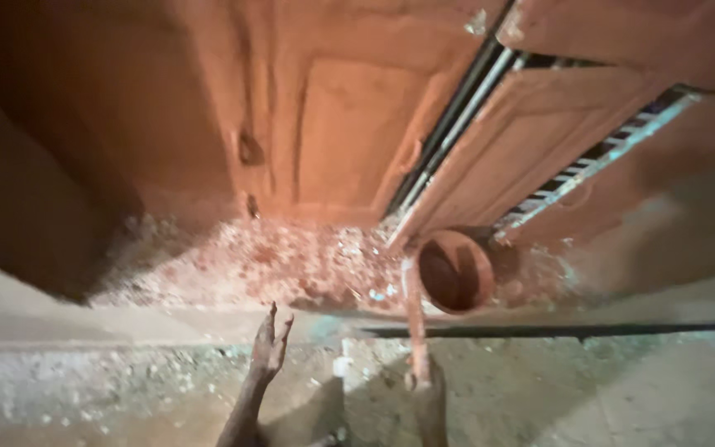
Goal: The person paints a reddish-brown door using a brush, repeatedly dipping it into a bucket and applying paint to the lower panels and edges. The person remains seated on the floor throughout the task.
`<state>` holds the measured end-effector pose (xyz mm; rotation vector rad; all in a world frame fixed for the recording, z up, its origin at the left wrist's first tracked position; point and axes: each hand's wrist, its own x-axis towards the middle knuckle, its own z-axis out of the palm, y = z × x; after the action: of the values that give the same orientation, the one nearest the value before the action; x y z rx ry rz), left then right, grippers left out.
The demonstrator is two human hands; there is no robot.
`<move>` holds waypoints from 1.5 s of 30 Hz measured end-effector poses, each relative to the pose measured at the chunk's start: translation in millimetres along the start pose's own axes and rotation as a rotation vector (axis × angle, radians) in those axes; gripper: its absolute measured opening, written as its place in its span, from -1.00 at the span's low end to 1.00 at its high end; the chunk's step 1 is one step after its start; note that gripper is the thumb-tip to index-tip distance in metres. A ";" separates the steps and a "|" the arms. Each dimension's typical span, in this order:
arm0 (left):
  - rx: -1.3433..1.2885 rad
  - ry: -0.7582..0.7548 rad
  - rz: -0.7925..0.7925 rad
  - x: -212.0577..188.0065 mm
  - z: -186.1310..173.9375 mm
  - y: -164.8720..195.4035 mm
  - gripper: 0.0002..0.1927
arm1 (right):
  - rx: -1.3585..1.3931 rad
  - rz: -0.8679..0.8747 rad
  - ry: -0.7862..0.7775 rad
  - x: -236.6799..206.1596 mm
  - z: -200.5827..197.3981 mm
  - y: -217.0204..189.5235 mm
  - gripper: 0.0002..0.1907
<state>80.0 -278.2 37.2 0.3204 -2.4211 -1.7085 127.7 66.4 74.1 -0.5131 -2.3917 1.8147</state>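
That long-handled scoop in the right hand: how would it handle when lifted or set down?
The scoop looks rigid: its straight handle holds the bowl out without sagging. With the round bowl far from the right hand, it probably feels end-heavy. Laid down, the rounded bowl might rock or roll sideways.

— Where are you standing?
— You're at the doorway of a home, by the look of it: a panelled wooden door hangs ahead of you, with louvred shutters beside it.
— And underfoot?
— A speckled terrazzo floor beyond a concrete step, in dim reddish light.
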 end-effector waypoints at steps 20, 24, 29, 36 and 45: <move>-0.210 0.273 0.448 165.4 -47.1 202.5 -0.30 | 0.539 0.173 -0.614 131.5 157.0 -355.4 -0.51; -0.209 0.267 0.473 166.1 -46.3 212.5 -0.31 | 0.600 0.150 -0.346 117.0 125.3 -335.8 -0.46; -0.235 0.244 0.421 157.3 -56.9 211.0 -0.30 | 0.703 0.073 -0.035 100.0 152.4 -321.6 -0.40; -0.232 0.277 0.369 158.6 -65.6 199.2 -0.27 | 0.498 0.031 -0.318 69.7 227.6 -372.7 -0.35; -0.265 0.338 0.517 169.5 -84.5 217.1 -0.27 | 0.538 0.181 -0.646 61.1 226.1 -360.4 -0.50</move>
<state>-79.8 -329.6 271.4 -0.0517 -1.8072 -1.5566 -66.5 -206.1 343.8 -0.0839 -2.0348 2.9263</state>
